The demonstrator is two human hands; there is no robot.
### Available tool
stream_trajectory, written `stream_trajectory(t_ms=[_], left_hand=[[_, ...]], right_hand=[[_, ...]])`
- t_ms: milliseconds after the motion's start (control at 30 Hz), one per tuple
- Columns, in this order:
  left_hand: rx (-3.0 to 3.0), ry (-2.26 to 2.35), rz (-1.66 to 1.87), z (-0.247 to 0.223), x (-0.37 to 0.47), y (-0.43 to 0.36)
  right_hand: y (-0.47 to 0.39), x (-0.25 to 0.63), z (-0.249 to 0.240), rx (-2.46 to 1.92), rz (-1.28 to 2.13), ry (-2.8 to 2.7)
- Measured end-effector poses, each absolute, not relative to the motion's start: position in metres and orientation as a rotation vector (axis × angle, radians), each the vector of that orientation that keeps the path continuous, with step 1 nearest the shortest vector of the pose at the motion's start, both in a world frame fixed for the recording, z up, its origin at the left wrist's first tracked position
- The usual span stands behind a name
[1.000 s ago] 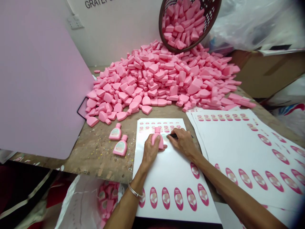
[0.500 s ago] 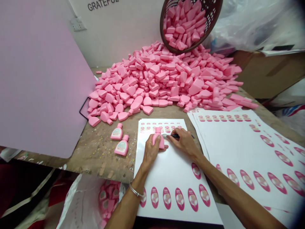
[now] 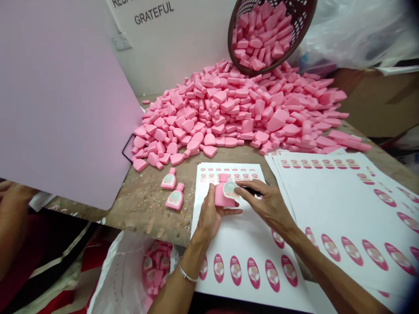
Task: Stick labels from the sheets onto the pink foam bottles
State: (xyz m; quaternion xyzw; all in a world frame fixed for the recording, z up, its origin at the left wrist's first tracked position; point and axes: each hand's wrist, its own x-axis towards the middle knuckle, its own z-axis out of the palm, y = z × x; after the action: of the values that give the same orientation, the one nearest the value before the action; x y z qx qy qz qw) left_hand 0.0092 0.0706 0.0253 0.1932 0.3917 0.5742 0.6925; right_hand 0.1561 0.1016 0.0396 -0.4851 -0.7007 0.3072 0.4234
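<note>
Near the front edge of the counter (image 3: 153,224), the left hand (image 3: 211,213) has its grip closed round a pink bottle (image 3: 220,199); the right hand (image 3: 266,205) pinches a label (image 3: 230,190) and black tool (image 3: 252,191).

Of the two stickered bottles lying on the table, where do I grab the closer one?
The closer bottle is probably best pinched by the side edges of its wide body, from above and your side. It lies sticker up, cap pointing away, near the other bottle.

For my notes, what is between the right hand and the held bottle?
The head view shows a label, pinched by the right hand, overlapping the bottle.
</note>
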Motion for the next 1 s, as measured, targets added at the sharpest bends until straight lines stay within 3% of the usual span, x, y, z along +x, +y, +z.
stream_trajectory(t_ms=[367, 1000], left_hand=[[0.494, 0.830, 1.268, 0.035, 0.012, 0.064], [0.488, 0.800, 1.280, 0.036, 0.011, 0.064]], right_hand=[[0.092, 0.150, 0.046, -1.185, 0.417, -1.945], [0.090, 0.147, 0.051, -1.185, 0.328, -1.979]])
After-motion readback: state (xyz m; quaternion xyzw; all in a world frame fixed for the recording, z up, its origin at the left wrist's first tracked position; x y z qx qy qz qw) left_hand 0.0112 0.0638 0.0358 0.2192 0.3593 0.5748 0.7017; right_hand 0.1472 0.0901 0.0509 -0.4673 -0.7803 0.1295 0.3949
